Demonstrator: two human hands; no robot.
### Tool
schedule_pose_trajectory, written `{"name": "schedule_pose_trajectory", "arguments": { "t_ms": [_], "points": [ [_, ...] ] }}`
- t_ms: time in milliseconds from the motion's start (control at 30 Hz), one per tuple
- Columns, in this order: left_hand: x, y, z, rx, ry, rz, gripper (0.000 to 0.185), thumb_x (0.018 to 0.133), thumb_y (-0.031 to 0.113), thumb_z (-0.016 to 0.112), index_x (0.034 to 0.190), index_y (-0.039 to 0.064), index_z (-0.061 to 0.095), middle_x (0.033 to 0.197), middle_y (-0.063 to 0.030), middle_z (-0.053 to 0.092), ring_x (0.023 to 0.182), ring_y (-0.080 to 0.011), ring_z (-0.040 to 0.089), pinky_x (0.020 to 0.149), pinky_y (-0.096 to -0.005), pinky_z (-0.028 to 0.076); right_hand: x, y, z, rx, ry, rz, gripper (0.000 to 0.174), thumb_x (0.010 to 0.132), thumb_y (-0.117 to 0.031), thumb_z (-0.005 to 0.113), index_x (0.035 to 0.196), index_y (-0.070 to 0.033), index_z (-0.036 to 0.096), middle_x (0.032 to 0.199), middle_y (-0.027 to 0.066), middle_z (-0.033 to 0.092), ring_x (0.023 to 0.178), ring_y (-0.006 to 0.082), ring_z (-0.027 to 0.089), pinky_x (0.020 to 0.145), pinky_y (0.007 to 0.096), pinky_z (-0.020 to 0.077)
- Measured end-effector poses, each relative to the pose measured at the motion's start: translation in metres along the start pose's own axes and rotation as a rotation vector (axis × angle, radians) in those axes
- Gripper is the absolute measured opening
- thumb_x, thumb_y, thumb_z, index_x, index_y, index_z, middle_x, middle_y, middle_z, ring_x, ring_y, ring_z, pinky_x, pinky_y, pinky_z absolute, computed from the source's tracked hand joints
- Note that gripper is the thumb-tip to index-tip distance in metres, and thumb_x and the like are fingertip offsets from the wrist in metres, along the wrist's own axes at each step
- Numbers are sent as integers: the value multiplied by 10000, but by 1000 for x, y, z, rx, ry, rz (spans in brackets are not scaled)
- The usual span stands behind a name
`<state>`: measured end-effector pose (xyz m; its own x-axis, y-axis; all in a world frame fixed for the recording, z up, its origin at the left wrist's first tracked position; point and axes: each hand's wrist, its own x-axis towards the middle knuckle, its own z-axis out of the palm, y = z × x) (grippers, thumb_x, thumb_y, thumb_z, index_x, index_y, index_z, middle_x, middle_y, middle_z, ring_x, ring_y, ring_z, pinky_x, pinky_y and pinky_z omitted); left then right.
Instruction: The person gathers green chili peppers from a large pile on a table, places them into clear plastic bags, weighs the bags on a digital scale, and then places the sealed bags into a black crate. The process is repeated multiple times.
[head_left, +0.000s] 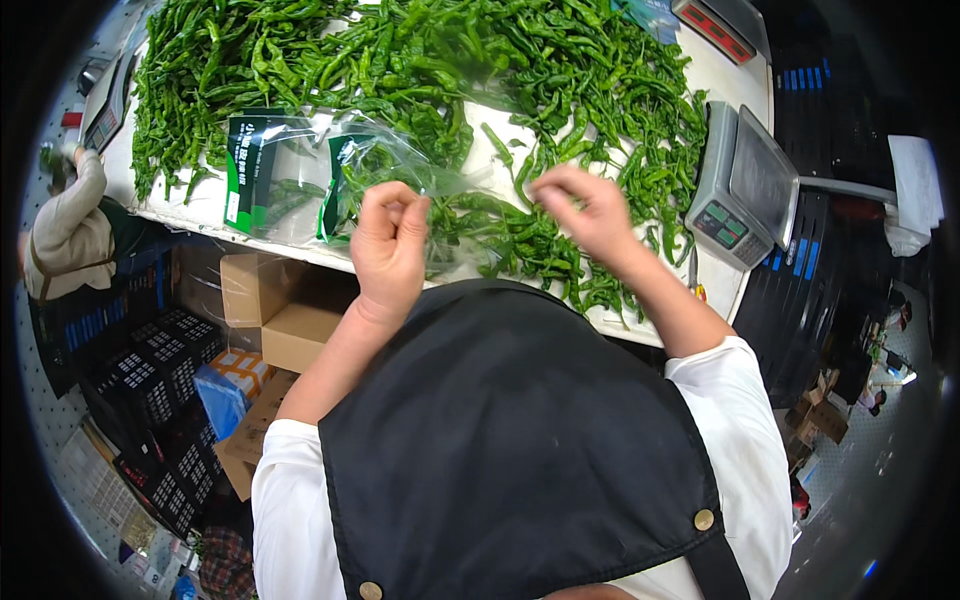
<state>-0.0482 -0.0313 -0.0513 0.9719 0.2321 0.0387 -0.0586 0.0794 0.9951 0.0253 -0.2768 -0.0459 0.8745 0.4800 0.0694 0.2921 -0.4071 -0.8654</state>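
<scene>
My left hand (390, 240) is raised over the table's near edge, thumb and fingers pinched on the film of a clear plastic bag (454, 182). Green peppers show through and around that film. To the right, my right hand (581, 206) hovers over loose green peppers (536, 244) with its fingers bent; motion blurs the fingertips, so whether they hold anything is unclear. Left of my left hand lie clear bags with green printed panels (251, 176); they overlap, and some peppers show through them. A large heap of green peppers (420, 56) spreads across the far side.
On the white table's (716, 64) right stands a digital scale (739, 184), with scissors (696, 277) beside it. Another scale (716, 30) is at far right, one more (109, 105) at left. A co-worker (71, 217) stands left. Below are a cardboard box (300, 330) and black crates (165, 360).
</scene>
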Motion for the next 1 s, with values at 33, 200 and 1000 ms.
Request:
{"name": "schedule_pose_trajectory", "arguments": {
  "t_ms": [33, 200, 1000],
  "points": [
    [1, 0, -1, -40, 3, -34, 103, 979, 9, 583, 1023, 53, 501, 663, 59, 464, 566, -8, 364, 502, -187, 285, -10, 11, -14, -24, 41, 198, 132, 923, -74, 612, 1007, -1, 685, 932, 80, 717, 828, 161, 686, 756, 292, 542],
    [3, 1, 3, -60, -60, -46, 105, 984, 11, 575, 1035, 60, 497, 664, 55, 461, 563, -9, 368, 495, -188, 281, -88, 104, 4, -563, -473, 171, 880, 712, -35, 737, 1487, -55, 319, 1489, 215, 382, 1402, 365, 367, 1173, 425, 342],
    [-2, -10, 12, 32, -107, -49, 80, 1005, 82, 565, 1028, 90, 489, 576, 67, 413, 449, -13, 331, 396, -199, 242, -31, 79, -16, -656, -500, 414, 877, 753, 105, 536, 1552, -68, 217, 1388, 255, 503, 1268, 370, 509, 1113, 467, 368]
  ]
}}
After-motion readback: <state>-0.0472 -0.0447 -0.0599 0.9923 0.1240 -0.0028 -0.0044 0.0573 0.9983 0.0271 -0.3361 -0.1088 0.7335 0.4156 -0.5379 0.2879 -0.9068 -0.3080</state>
